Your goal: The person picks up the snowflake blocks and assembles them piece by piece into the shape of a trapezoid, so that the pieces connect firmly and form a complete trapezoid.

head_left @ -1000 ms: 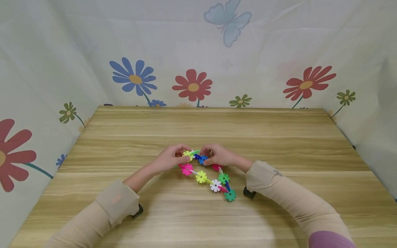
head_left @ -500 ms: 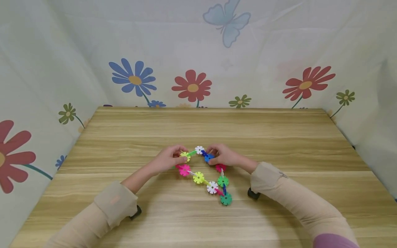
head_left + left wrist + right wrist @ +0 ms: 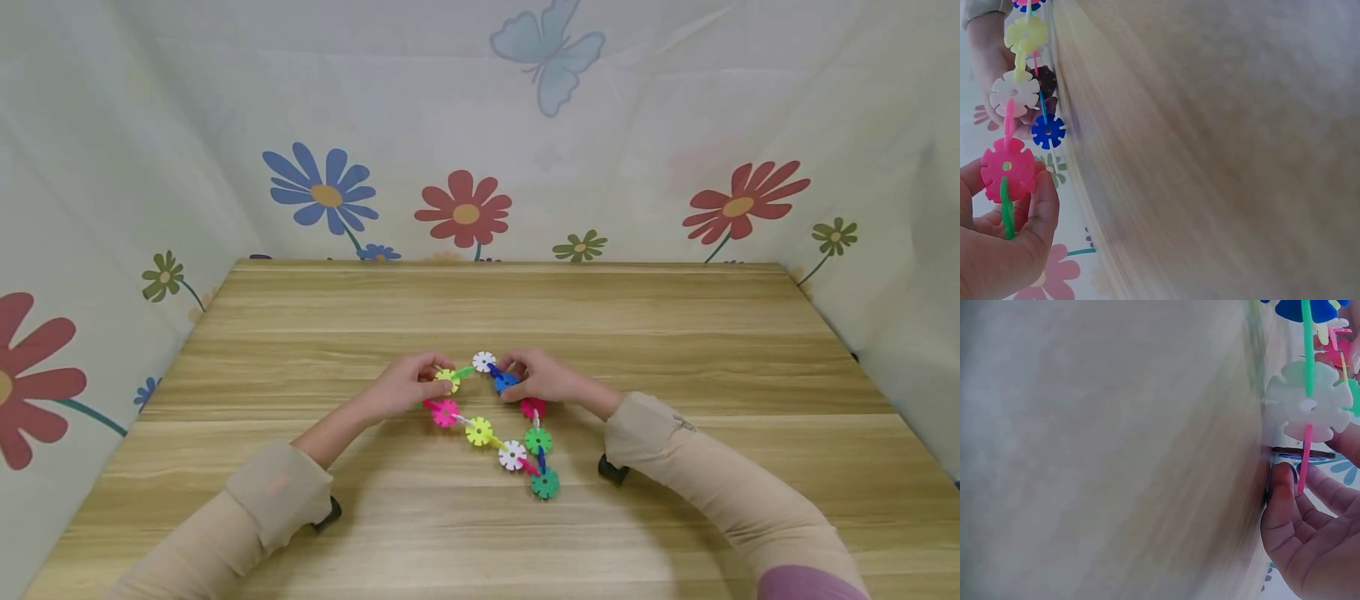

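A chain of slotted plastic snowflake discs lies in a loop on the table in the head view. My left hand pinches a yellow disc at the loop's left. On the right, my right hand holds a blue disc between thumb and fingers. A white disc tops the loop between the hands. Nearer me run a pink disc, a yellow one, a white one and a green one. The hands hide some links at both sides.
The chain rests on a wood-grain table. Behind it and along both sides hangs a pale cloth printed with flowers and a butterfly. Dark wrist-worn pieces show below the left cuff and the right cuff.
My right hand has shifted slightly right with the blue disc, spreading the loop's top and exposing the white disc. The loop's near end has slid toward me and left. Lately almost nothing moves.
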A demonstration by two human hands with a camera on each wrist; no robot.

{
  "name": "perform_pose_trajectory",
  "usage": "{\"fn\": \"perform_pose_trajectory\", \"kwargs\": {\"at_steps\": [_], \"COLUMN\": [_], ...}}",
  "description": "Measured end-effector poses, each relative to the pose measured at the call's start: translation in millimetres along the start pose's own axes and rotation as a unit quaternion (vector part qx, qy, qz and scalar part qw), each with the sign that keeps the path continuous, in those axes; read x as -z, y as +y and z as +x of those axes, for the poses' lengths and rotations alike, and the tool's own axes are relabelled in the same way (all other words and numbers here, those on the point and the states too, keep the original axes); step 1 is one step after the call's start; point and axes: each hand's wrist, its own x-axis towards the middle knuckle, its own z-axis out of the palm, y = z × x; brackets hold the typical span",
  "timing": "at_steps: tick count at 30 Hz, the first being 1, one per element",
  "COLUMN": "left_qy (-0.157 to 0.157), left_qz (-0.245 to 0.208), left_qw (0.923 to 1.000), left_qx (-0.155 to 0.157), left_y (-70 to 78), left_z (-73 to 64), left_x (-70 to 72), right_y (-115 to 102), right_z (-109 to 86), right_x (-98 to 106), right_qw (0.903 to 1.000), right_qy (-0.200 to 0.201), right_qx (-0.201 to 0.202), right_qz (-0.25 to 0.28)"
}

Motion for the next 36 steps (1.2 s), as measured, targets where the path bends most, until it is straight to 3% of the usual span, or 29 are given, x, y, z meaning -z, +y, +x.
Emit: {"fn": "perform_pose_trajectory", "kwargs": {"at_steps": [7, 15, 26, 36], "left_qy": [0.0, -0.002, -0.008, -0.008], "left_qz": [0.003, 0.001, -0.002, -0.007], "left_qw": [1.0, 0.9998, 0.9998, 0.9996], "left_qx": [-0.002, 0.021, 0.02, 0.027], "left_y": [-2.2, -0.2, -1.0, 1.4], "left_z": [1.4, -0.5, -0.8, -1.8], "left_x": [-0.2, -0.9, -0.1, 0.2], "right_y": [-4.6, -3.9, -9.9, -16.1], "right_z": [2.3, 12.8, 27.1, 33.6], "right_x": [3.0, 7.2, 6.0, -1.2], "right_qw": [0.9992, 0.9968, 0.9957, 0.9974], "right_qy": [0.005, 0.031, 0.021, 0.019], "right_qx": [-0.026, -0.049, -0.089, -0.069], "right_qz": [0.028, 0.055, 0.017, -0.006]}}
